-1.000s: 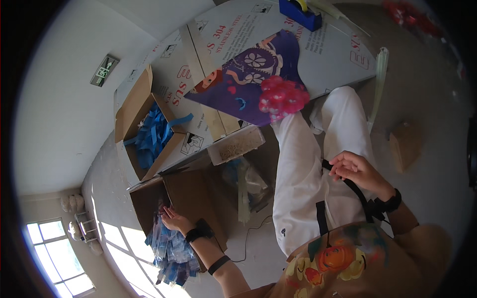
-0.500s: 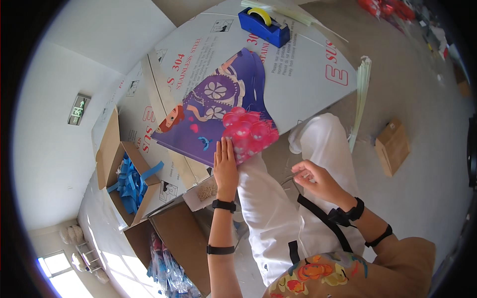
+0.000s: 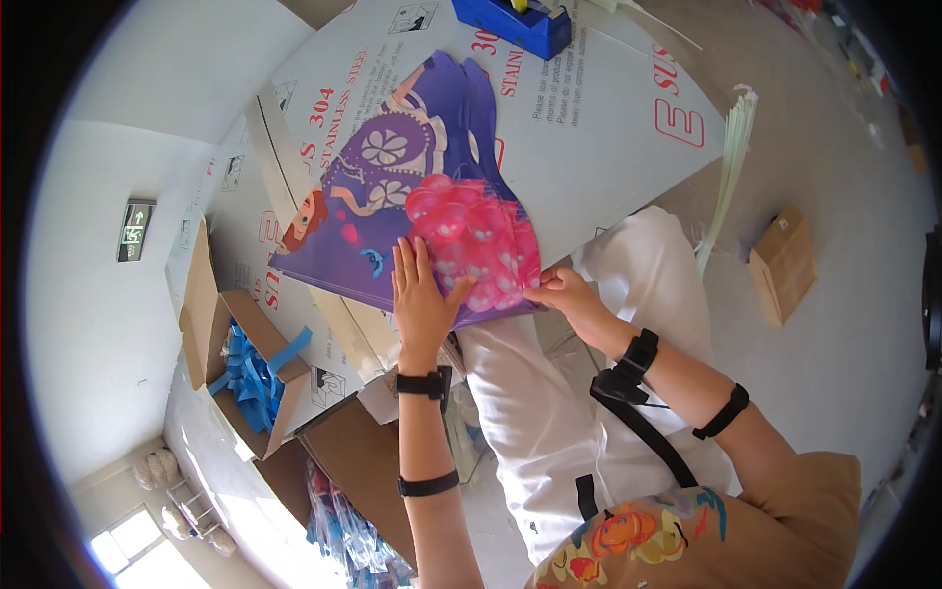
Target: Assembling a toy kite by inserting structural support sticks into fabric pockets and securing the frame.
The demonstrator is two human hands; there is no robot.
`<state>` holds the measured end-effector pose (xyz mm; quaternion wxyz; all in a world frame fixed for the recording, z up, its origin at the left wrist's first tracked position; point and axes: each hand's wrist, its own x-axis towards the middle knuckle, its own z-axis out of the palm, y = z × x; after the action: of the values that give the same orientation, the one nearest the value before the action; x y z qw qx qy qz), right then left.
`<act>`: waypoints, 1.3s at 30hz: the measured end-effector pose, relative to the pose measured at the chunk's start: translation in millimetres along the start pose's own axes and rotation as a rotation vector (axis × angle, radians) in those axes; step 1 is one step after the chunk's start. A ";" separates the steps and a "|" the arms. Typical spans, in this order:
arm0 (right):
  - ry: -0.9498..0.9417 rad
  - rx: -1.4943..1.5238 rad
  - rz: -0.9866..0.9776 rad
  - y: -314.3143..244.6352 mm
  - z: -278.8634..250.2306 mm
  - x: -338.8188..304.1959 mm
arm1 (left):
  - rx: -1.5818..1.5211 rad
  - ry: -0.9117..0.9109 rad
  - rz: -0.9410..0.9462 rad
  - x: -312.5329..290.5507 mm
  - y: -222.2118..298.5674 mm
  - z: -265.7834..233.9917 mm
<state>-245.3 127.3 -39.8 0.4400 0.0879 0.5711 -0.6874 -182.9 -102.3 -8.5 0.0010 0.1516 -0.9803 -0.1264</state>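
A purple printed piece with a cartoon figure in a purple dress lies flat on the grey printed cardboard, its near edge above my knee. On its near right part lies a pink, shiny sheet covered in round bubble-like shapes. My left hand is open, fingers spread flat over the pink sheet's left edge and the purple surface. With thumb and forefinger closed, my right hand pinches the pink sheet's lower right corner; whether the purple edge is caught too, I cannot tell.
A blue tape dispenser stands at the far edge of the cardboard. Pale green strips hang off its right side. At left is a carton of blue strips; below, a box of clear-wrapped packets. A small brown box sits on the floor.
My right hand has come left and closed on the pink sheet's corner. My left hand has spread its fingers. The pink sheet looks more spread out, and the view has shifted.
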 end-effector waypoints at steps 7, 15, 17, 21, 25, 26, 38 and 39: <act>0.138 -0.206 -0.224 -2.6 6.9 5.5 | -0.020 0.211 -0.169 47.0 3.1 6.1; 0.268 -0.364 -0.540 -19.6 -18.3 -9.9 | -0.323 0.105 0.258 -17.5 54.4 5.6; 0.244 -0.339 -0.467 -19.5 -19.0 -10.8 | -0.263 0.166 0.322 -17.4 57.0 10.5; 0.184 -0.522 -0.369 -19.2 -6.9 -17.8 | -0.201 0.190 0.368 -10.9 60.2 11.8; 0.149 -0.400 -0.341 -21.2 -2.8 -14.3 | -0.266 0.146 0.329 -9.5 74.7 6.1; 0.151 -0.393 -0.340 -21.1 -2.6 -12.6 | -0.292 0.140 0.304 -10.6 78.3 5.4; 0.070 -0.332 -0.475 -37.0 2.5 -15.7 | -0.746 0.069 0.079 -12.4 92.0 5.6; 0.068 -0.348 -0.502 -38.2 3.2 -17.3 | -0.745 0.068 0.077 -13.1 89.7 7.0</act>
<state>-260.7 131.8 -0.9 0.2454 -0.1099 0.6985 -0.6632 -197.3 -13.9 7.4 0.0933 0.1079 -0.8714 -0.4693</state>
